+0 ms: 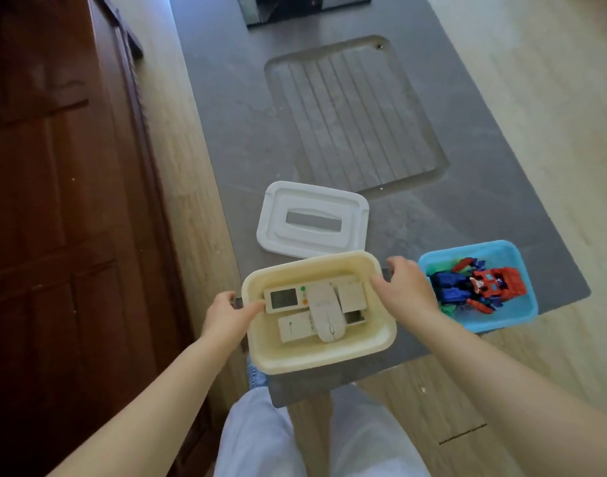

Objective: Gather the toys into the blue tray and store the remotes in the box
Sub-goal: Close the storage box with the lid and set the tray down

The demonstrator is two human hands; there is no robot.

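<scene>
Remotes [315,306] already lay stacked in the box [370,346] at the near counter [233,139] edge — toys [481,287] sat in the tray [501,321] just right of it. Lid [312,220] rested flat on the counter, just behind the box, touching or nearly touching its far rim. Sorting looked done; closing the box judged the step in hand, or possibly shifting the box first.

To do it well: steady the box by both short sides, keep it level so the loose stack did not slide, push it back from the edge before anything else. Then take the lid by its long edges, line up corners, press down evenly. Topmost remote lay crosswise over the others — worth checking it sat below the rim, else the lid would not seat.

Left hand [226,313] held the box's left end — thumb hooked over the rim toward the remotes, fingers curled round the outside near a dark side handle. Right hand [403,285] mirrored it at the right end, thumb over the rim, fingers wrapped down the outer wall, close beside the tray. Both forearms came in low from near, angled inward, wrists roughly level. Grip looked clamped on both sides, though fingertips below the rim were hidden.
</scene>
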